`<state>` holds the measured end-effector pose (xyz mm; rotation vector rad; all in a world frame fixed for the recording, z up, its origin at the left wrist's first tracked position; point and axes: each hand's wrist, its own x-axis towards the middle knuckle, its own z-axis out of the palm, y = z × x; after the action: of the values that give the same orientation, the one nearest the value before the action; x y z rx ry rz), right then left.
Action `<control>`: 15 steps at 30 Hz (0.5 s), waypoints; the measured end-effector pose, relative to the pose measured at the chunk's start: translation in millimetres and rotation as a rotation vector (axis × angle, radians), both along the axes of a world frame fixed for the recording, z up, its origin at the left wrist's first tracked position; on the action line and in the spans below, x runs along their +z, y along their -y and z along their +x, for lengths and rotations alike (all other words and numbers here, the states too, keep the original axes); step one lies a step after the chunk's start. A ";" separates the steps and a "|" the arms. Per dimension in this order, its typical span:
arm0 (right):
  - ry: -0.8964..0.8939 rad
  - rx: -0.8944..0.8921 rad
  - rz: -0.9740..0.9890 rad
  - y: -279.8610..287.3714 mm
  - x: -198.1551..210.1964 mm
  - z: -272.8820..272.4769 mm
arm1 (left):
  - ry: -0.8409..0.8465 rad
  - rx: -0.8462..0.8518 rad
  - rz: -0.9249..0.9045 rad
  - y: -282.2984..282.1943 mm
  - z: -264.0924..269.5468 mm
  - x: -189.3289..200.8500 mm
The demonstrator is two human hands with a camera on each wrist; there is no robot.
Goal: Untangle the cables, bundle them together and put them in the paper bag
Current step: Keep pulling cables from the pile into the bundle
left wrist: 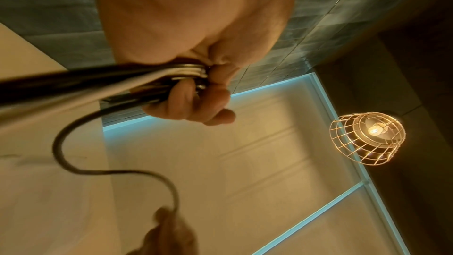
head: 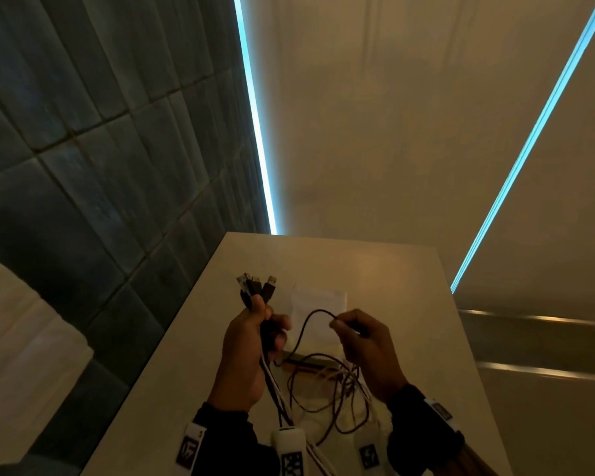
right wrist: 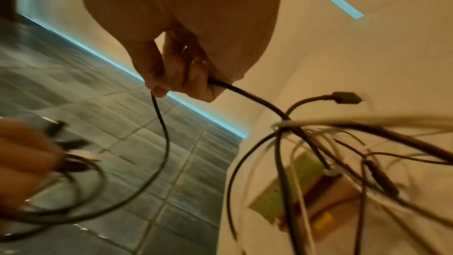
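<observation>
My left hand grips a bunch of dark and white cables just below their plugs, which stick up above the fist. In the left wrist view the fingers curl round that cable bunch. My right hand pinches one dark cable that loops across to the left hand; the right wrist view shows the same dark cable held by the fingertips. The remaining tangle hangs loose beneath both hands. A white paper bag lies flat on the table behind the hands.
The pale table runs away from me; a dark tiled wall stands along its left side. A flat green and brown item lies under the tangle. A wire-caged lamp hangs overhead.
</observation>
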<state>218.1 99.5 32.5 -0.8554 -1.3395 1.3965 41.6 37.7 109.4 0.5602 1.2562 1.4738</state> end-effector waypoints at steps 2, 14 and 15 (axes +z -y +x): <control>-0.045 0.051 0.034 3.2 18.8 -3.3 | 0.015 0.002 -0.058 -3.1 4.1 -2.1; -0.056 0.304 -0.075 13.8 17.9 -6.5 | 0.145 -0.121 0.133 -3.7 25.0 13.7; -0.037 0.302 -0.086 12.4 10.5 -6.7 | 0.153 -0.105 0.153 -3.4 25.4 14.0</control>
<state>211.3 87.1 43.0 -0.6989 -1.4315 1.7045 67.0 41.1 123.4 0.5939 0.9869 1.5034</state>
